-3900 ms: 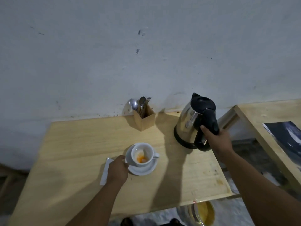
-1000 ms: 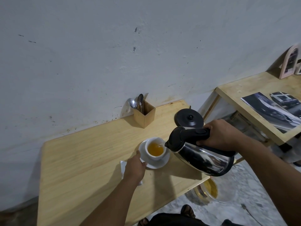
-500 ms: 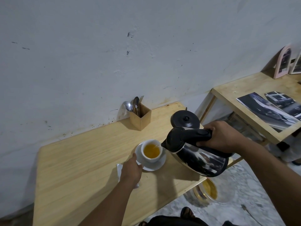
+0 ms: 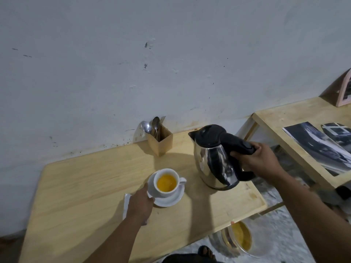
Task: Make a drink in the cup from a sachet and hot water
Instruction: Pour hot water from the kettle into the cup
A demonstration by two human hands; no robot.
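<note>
A white cup (image 4: 161, 192) full of orange drink stands on a white saucer (image 4: 171, 200) in the middle of the wooden table (image 4: 79, 183). My left hand (image 4: 140, 204) holds the saucer's left rim. Under that hand lies a white sachet (image 4: 126, 203), partly hidden. To the right, a steel kettle (image 4: 212, 160) with a black lid stands upright on the table, its base hidden beneath it. My right hand (image 4: 260, 160) grips the kettle's black handle.
A wooden holder (image 4: 161, 141) with spoons and a fork stands at the wall behind the cup. A second wooden table (image 4: 281, 120) with photo prints (image 4: 319, 145) and a pink frame (image 4: 344, 92) is at the right. A yellow-filled bucket (image 4: 239, 238) sits on the floor below.
The kettle was tilted over the cup, pouring; it is now upright and back on its base at the right. The cup has filled with orange liquid. My left hand stays on the saucer.
</note>
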